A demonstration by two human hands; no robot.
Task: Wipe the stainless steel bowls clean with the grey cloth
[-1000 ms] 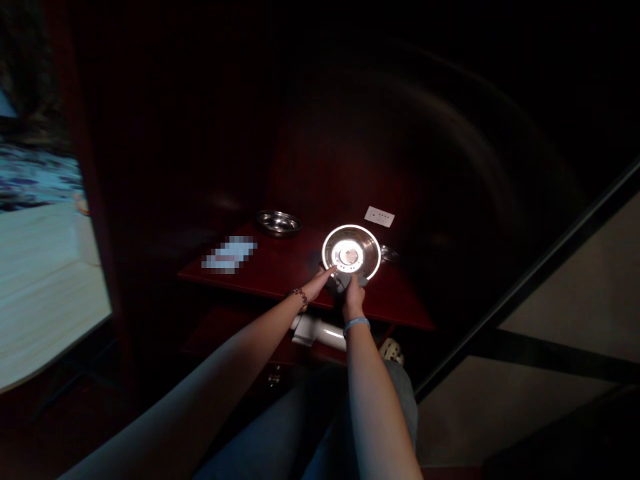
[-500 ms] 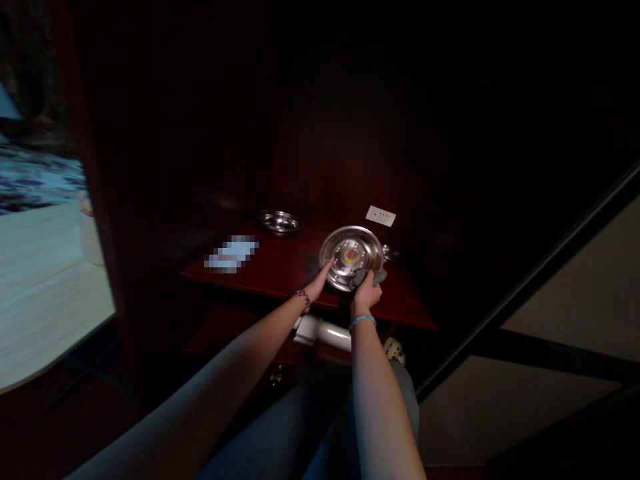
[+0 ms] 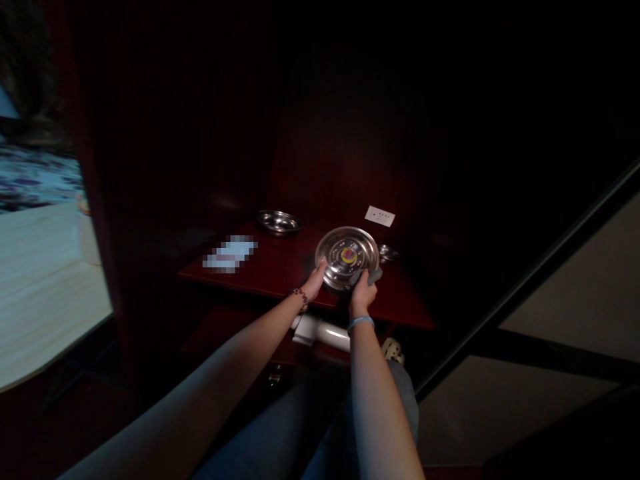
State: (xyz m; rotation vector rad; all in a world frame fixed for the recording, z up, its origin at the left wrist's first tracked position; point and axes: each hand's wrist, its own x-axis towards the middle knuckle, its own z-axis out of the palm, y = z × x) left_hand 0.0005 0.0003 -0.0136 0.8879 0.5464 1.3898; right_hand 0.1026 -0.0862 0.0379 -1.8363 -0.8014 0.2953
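A round, shiny metal dish [image 3: 349, 240] with a yellow-and-red label at its middle is held up over the dark red shelf, its inside facing me. My left hand [image 3: 315, 280] grips its lower left rim, thumb on the inner side. At the lower right rim is my right hand [image 3: 363, 292], closed on a grey cloth [image 3: 375, 276] that touches the dish. A second metal dish [image 3: 279, 223] sits on the shelf further back to the left. Behind the held dish, to the right, a small metal dish [image 3: 388, 253] is partly hidden.
The dark red shelf [image 3: 270, 277] carries a blurred-out pale item [image 3: 231, 255] at its left. A white socket plate [image 3: 380, 216] is on the back wall. Below lies a white roll-shaped object [image 3: 333, 335]. A pale tabletop [image 3: 50, 287] stands beyond the left side panel.
The held dish has shifted slightly left and its tilt has changed a little. Both hands moved with it, still gripping. The other dishes stay where they were.
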